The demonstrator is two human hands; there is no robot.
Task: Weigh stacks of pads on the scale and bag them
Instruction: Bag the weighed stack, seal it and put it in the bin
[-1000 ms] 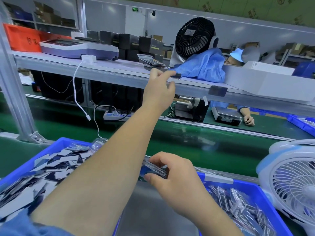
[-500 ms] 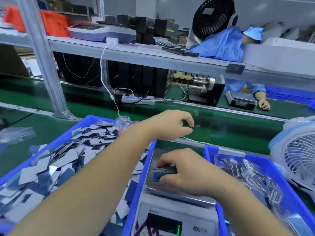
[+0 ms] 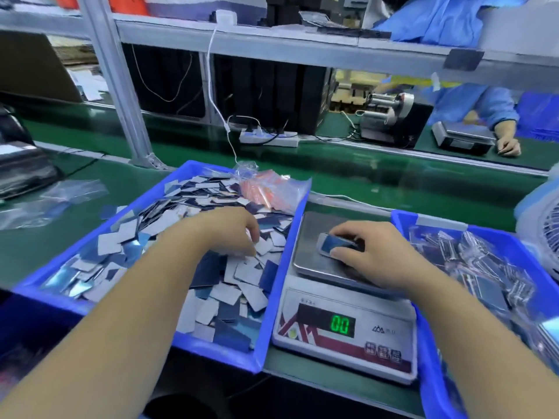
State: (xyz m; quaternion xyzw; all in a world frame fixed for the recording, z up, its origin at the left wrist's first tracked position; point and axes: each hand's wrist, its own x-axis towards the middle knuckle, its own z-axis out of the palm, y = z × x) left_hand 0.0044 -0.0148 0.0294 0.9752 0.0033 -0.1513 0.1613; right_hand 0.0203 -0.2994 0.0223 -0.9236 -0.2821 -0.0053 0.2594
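A small bagged stack of pads lies on the steel platter of the scale, whose green display reads 00. The right hand holds the stack, fingers curled round it. The left hand reaches into the left blue bin of loose pads, fingers bent down onto them. A right blue bin holds bagged stacks. All rest on the green tabletop.
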